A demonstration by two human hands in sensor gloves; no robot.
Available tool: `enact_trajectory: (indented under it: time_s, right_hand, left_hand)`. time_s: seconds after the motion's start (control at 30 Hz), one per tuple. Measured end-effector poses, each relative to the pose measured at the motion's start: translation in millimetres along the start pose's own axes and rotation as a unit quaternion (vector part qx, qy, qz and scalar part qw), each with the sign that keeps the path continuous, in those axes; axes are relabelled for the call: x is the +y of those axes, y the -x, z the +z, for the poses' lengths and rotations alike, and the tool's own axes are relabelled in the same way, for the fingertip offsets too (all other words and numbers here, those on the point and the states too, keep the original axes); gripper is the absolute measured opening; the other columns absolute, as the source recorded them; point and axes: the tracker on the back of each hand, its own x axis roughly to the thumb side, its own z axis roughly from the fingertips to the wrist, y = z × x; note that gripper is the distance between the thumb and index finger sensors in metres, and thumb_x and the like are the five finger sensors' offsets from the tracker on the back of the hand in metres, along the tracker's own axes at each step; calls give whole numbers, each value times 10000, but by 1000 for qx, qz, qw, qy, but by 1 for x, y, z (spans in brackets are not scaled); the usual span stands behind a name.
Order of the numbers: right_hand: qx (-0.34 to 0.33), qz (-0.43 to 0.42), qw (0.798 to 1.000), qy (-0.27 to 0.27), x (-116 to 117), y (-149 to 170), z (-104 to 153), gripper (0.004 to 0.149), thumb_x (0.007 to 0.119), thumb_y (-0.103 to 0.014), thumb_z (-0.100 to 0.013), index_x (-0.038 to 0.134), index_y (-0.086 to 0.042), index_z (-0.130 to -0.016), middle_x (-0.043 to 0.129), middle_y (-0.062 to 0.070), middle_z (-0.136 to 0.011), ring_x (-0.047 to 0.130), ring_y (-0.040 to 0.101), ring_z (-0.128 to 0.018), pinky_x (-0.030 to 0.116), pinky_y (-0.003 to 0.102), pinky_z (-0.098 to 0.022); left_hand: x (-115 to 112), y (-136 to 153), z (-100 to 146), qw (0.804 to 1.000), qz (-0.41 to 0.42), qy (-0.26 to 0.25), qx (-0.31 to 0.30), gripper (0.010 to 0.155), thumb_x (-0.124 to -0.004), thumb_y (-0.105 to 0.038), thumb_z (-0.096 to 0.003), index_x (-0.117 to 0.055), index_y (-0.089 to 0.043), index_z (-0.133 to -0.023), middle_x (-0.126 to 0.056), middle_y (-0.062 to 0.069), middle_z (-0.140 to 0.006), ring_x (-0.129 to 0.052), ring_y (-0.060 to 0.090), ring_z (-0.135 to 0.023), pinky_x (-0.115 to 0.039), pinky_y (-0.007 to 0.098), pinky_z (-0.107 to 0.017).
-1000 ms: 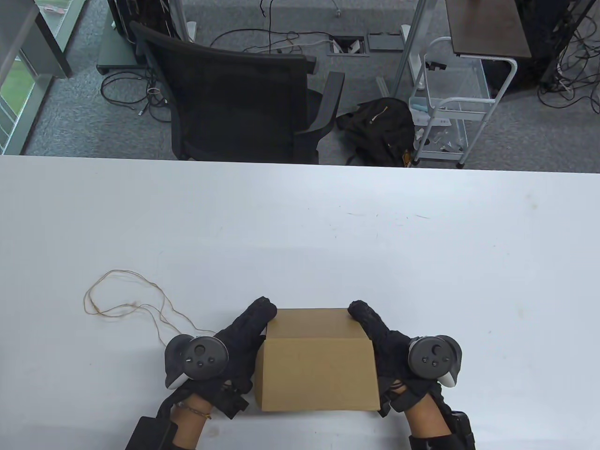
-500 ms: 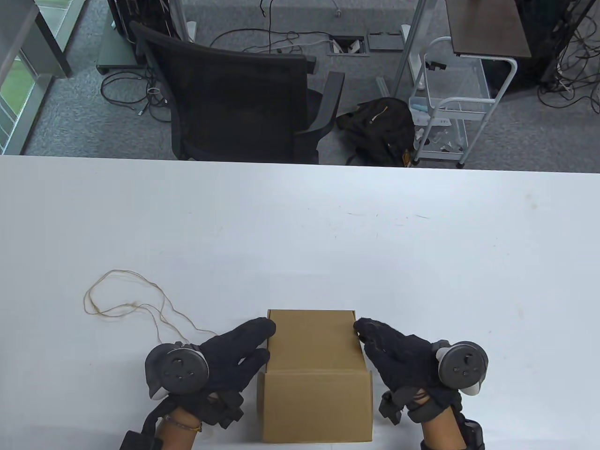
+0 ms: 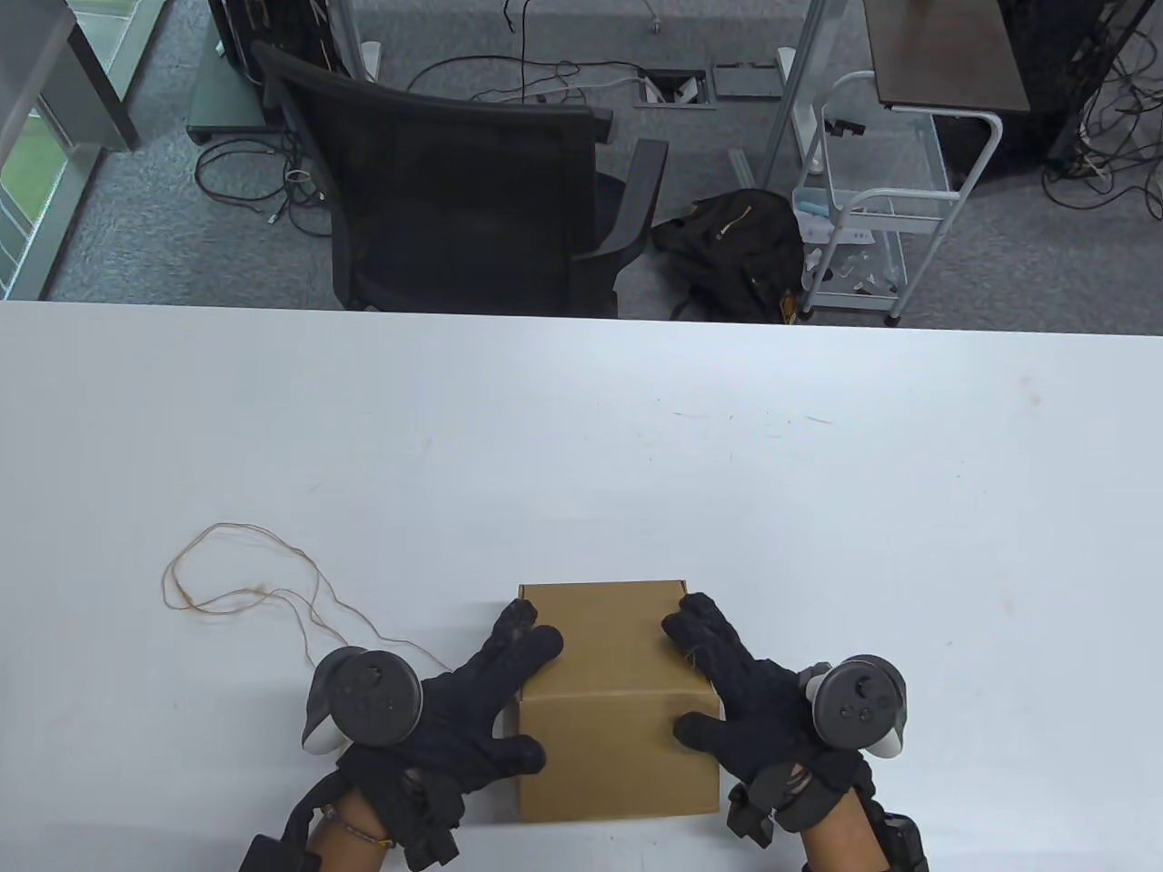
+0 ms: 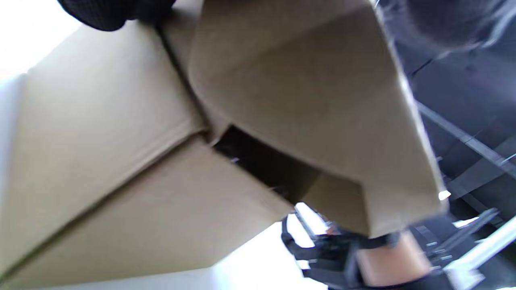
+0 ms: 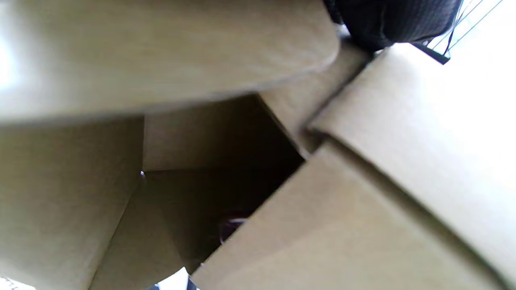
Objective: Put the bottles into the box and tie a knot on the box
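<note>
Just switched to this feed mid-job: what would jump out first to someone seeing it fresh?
The brown cardboard box at the table's near edge, with the left hand and right hand pressing on its top from either side. The wrist views show the flap not fully shut. To the left, a thin string lies loose on the white table.

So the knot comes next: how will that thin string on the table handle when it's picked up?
The string lies in loose loops, so it is probably floppy and will trail. It looks very thin and likely light, so hard to pinch in gloves. Its near end runs under the left hand.

Brown cardboard box (image 3: 611,699) near table's front edge, string (image 3: 245,595) left.
</note>
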Motion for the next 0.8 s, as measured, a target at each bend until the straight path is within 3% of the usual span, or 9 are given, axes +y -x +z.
enact_trajectory:
  time_s: [0.1, 0.17, 0.27, 0.37, 0.43, 0.53, 0.6, 0.7, 0.8]
  right_hand:
    - [18, 1, 1000, 12, 5, 7, -2, 918, 599, -656, -470, 140, -182, -1108, 206, 341, -1110, 440, 611, -915, 493, 687, -633]
    - [31, 6, 999, 38, 5, 8, -2, 921, 588, -657, -463, 60, -216, -1075, 202, 336, -1107, 444, 621, -903, 521, 685, -627]
    - [59, 55, 994, 75, 4, 7, 0, 913, 591, -655, -452, 185, -166, -1108, 335, 368, -1080, 562, 623, -843, 628, 662, -586]
    - [84, 74, 991, 74, 4, 7, 1, 887, 618, -625, -462, 300, -125, -1121, 568, 376, -1004, 763, 571, -738, 767, 602, -497]
    - [75, 56, 992, 85, 6, 7, 1, 860, 675, -570, -480, 393, -64, -1115, 583, 380, -987, 771, 571, -721, 772, 600, -487]
    - [97, 83, 990, 63, 11, 12, 1, 853, 684, -532, -485, 392, -24, -1104, 584, 403, -969, 791, 558, -716, 789, 594, -479]
    - [121, 58, 988, 82, 13, 17, 2, 856, 701, -520, -482, 396, -7, -1097, 590, 412, -968, 788, 571, -713, 789, 602, -475]
    - [169, 15, 984, 52, 20, 21, 2, 853, 700, -482, -491, 392, 59, -1074, 558, 450, -963, 765, 608, -702, 766, 637, -467]
    - [181, 58, 981, 32, 23, 23, 1, 864, 675, -491, -490, 385, 103, -1046, 612, 459, -931, 823, 588, -653, 803, 618, -422]
  left_hand:
    - [-5, 3, -2, 999, -11, -34, 19, 1008, -678, -691, -497, -187, -180, -1214, -192, 407, -1224, -516, 698, -1040, -595, 723, -696]
    - [-6, 4, -1, 997, -13, -61, 34, 1018, -690, -688, -493, -130, -215, -1199, -152, 397, -1216, -556, 686, -1031, -610, 704, -696]
    - [-4, 7, 1, 990, -54, -105, 72, 1038, -679, -710, -476, -122, -202, -1189, -251, 395, -1226, -701, 674, -966, -706, 670, -655]
    - [-5, 11, 2, 985, -46, -135, 96, 1005, -691, -703, -474, -251, -176, -1206, -464, 371, -1209, -870, 605, -867, -801, 611, -590]
    - [-8, 12, 2, 982, -54, -145, 110, 995, -714, -680, -471, -299, -150, -1204, -553, 362, -1175, -921, 575, -811, -822, 588, -563]
    - [-12, 14, 2, 974, -114, -144, 133, 992, -701, -680, -468, -309, -136, -1198, -633, 356, -1133, -990, 527, -755, -880, 537, -528]
    - [-16, 16, 0, 977, -89, -142, 128, 989, -702, -656, -476, -303, -94, -1186, -657, 386, -1117, -997, 541, -750, -893, 543, -514]
    - [-24, 19, -3, 978, -67, -116, 161, 970, -679, -610, -504, -309, 0, -1161, -627, 446, -1110, -975, 580, -757, -887, 562, -513]
    - [-28, 25, -4, 978, -59, -88, 182, 955, -640, -597, -519, -302, 36, -1150, -643, 459, -1096, -992, 566, -737, -896, 549, -503]
